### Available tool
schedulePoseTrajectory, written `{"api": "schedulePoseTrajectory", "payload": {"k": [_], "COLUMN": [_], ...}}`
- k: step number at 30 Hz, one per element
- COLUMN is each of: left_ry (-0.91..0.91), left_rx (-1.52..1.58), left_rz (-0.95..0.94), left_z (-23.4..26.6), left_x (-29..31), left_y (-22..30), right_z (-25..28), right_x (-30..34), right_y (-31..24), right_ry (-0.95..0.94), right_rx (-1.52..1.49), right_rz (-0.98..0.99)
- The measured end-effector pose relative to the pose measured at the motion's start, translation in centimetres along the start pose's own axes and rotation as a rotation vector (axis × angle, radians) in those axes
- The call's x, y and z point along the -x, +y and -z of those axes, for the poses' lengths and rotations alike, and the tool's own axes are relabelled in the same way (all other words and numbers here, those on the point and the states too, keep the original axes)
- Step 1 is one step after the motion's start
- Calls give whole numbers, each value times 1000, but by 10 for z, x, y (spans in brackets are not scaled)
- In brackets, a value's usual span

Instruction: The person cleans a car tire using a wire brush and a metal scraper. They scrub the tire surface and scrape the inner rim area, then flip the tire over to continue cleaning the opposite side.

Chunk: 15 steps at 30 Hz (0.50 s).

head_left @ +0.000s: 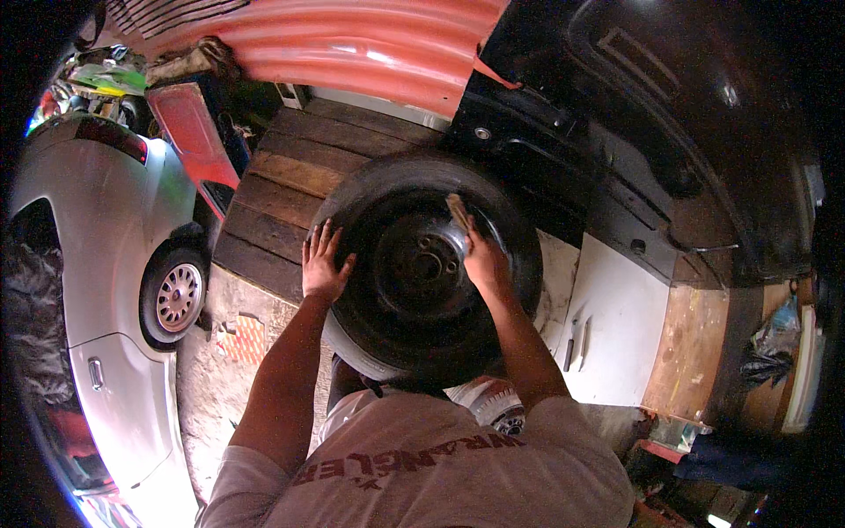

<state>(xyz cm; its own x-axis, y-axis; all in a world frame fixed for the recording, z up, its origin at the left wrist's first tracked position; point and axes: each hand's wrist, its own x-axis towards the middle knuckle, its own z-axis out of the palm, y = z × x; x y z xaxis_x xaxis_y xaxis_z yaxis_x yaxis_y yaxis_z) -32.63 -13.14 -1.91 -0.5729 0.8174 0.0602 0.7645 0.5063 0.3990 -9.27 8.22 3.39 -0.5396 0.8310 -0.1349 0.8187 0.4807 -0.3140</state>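
A black car wheel with its tyre (387,348) lies before me, its dark rim and hub facing up. My left hand (326,264) rests on the left side of the tyre with its fingers spread. My right hand (484,260) is closed round a small tan brush-like block (458,211) above the right part of the rim. The fingers hide its lower end, so I cannot tell whether it touches the metal.
Dark wooden planks (277,183) lie beyond the wheel. To the left stands a silver car (114,290); a black car body panel (634,114) rises at the right. Two slim tools (577,343) lie on a white board (616,308). A patterned piece (242,339) is on the floor.
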Motion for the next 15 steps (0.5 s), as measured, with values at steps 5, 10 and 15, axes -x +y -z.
{"api": "schedulePoseTrajectory", "payload": {"k": [5,10,15], "left_ry": [0,13,16], "left_rx": [16,24,-5], "left_rz": [14,14,31], "left_z": [1,2,-1], "left_x": [-3,0,0], "left_y": [2,1,-1], "right_z": [-7,-10,5], "right_x": [-29,1,52], "right_y": [-21,29,57], "right_ry": [-36,13,-51], "right_rx": [-80,-175,-14], "right_rz": [74,-11,-129]}}
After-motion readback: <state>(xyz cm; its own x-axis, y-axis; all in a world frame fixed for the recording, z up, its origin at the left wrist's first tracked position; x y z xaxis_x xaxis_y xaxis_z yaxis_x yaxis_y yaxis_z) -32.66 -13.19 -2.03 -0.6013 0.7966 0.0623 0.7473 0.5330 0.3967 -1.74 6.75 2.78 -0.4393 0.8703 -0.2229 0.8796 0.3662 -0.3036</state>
